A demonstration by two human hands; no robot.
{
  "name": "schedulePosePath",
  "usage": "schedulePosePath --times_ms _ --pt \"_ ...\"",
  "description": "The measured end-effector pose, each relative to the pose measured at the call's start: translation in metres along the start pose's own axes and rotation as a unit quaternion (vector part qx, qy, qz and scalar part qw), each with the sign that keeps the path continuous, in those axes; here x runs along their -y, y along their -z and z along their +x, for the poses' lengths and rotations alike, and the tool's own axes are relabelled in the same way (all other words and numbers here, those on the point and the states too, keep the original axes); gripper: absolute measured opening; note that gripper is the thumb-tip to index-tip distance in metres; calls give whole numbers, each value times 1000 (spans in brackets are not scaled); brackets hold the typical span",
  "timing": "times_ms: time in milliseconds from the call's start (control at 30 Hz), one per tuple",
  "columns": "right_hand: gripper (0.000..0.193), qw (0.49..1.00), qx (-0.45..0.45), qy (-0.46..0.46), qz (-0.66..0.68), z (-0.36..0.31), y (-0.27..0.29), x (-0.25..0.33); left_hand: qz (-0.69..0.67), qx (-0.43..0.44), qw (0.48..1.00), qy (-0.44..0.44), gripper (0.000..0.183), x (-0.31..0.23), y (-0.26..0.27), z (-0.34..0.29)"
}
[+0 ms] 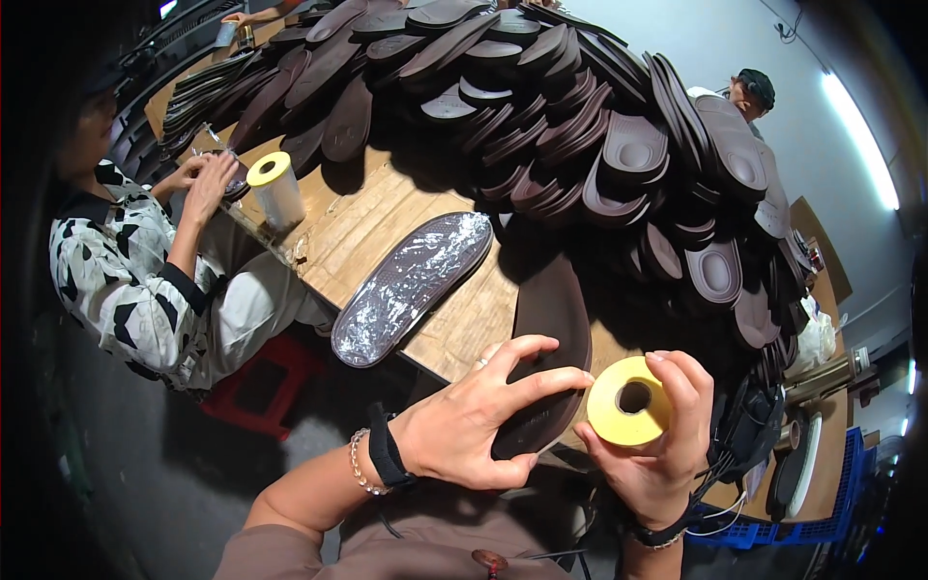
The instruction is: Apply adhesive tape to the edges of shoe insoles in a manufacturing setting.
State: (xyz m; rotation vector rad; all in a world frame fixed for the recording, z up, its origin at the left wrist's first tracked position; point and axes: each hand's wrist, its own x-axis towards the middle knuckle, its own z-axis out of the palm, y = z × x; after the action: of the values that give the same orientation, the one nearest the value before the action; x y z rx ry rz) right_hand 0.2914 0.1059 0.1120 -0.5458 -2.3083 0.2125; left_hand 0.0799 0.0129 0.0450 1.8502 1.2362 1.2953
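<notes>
– Grey floor, white wall and a glowing light tube around a wooden worktop, with dark brown soles heaped high along its far side.

– And at the right grip?

– Clamped on a yellow-ended roll, thumb at one side, fingers curled round the other, hollow core facing the camera.

– And the left grip?

– Spreads over a single dark sole, thumb and fingers well apart. Hard to judge any pressure from this angle.

– Where exactly, that sole?

– Just left of the roll, between the heap and the lap, far end pointing away from the body; too shadowed to tell how much rests on the wood.

– Anything close by?

– Yes: a film-covered sole, shiny with crinkled clear wrap, slanting across the worktop and jutting past its near edge. (Black wristband and beaded bracelet on the left wrist, too.)

– And farther left?

– Another roll, upright on the worktop near a co-worker's hands. Below, a red stool; above it, a black-and-white shirt.
</notes>
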Motion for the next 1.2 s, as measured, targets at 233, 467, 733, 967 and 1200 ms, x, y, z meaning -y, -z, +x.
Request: schedulePosePath --times_ms 233,467,733,967,1200 --pt "79 1000 -7 -16 -9 5 -5 3 5 -9 1000 -2 88 1 2 2" --pt "78 1000 -4 -23 0 4 -6 1 3 -22 1000 1 85 1 -3 2" --pt "82 999 43 -19 -5 -14 -14 -3 -5 -72 997 15 71 9 -24 -15" --pt "93 990 136 -4 35 -19 -10 -8 29 -76 997 -1 76 18 -32 -27" --pt "104 984 140 -18 107 -20 -7 -17 42 -73 996 14 80 21 -22 -27"
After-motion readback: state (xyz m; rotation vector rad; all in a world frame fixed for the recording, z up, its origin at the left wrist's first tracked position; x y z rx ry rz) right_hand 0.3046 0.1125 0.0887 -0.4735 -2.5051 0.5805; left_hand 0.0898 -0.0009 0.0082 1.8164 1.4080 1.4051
